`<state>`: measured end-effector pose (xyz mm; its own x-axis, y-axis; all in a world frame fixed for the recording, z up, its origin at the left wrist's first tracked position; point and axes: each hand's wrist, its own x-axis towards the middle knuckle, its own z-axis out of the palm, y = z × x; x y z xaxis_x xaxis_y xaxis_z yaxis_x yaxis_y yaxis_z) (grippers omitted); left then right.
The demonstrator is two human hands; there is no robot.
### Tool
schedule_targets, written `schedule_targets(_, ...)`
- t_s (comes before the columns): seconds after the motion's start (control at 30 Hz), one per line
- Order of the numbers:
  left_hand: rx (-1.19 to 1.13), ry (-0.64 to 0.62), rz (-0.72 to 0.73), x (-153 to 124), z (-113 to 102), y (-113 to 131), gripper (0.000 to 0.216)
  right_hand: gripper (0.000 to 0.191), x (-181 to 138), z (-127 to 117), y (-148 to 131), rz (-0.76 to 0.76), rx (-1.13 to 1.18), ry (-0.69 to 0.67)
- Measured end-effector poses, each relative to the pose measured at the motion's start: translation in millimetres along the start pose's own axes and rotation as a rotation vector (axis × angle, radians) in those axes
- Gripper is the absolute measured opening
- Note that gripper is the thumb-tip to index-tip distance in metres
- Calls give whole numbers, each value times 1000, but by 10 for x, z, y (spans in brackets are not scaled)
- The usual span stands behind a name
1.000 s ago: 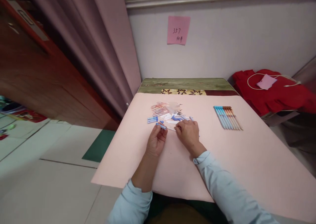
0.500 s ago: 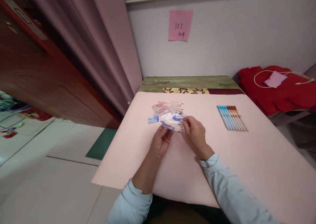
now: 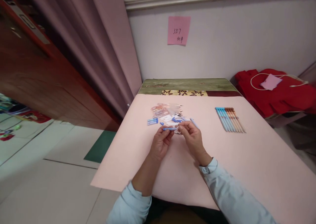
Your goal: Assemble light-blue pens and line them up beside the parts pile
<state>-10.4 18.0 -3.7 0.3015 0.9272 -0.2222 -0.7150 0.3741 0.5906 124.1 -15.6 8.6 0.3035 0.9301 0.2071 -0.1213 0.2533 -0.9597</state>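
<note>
My left hand [image 3: 161, 143] is closed, its thumb and fingers pinching a blue pen barrel [image 3: 169, 128] held almost level above the paper. At the barrel's right end, my right hand [image 3: 194, 140] pinches a small pale pen part, mostly hidden by the fingertips. A light-blue pen tube [image 3: 194, 123] shows beyond the right knuckles; whether that hand holds it I cannot tell. Past both hands lie several dark-blue pen pieces [image 3: 176, 120] and a small blue piece [image 3: 161, 123]. Short blue barrels [image 3: 152, 121] lie side by side to the left.
A heap of clear and pinkish pen tubes [image 3: 161, 110] lies behind the parts. On the right, blue and brown pens [image 3: 229, 120] form a neat row. Pale pink paper [image 3: 123, 158] covers the table. A red cloth [image 3: 291, 98] is beyond its right edge, a wooden door [image 3: 61, 89] to the left.
My right hand has drawn back from the parts and met the end of the blue barrel in my left hand. The barrel now lies more level. The light-blue tube has come into sight.
</note>
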Motion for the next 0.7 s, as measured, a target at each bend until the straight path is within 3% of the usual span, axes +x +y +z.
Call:
schedule_targets(0.4,-54,41,-20,-5,-6,1,17,20,-11,-46,0,-118,-248,72)
schedule_targets(0.57,-44,3,-32,-8,-11,-8,18,17,-28,-30,-10,-160,-361,26)
schedule_targets(0.7,-49,-11,-58,-20,-20,-6,17,21,-21,-18,42,-26,-215,-22)
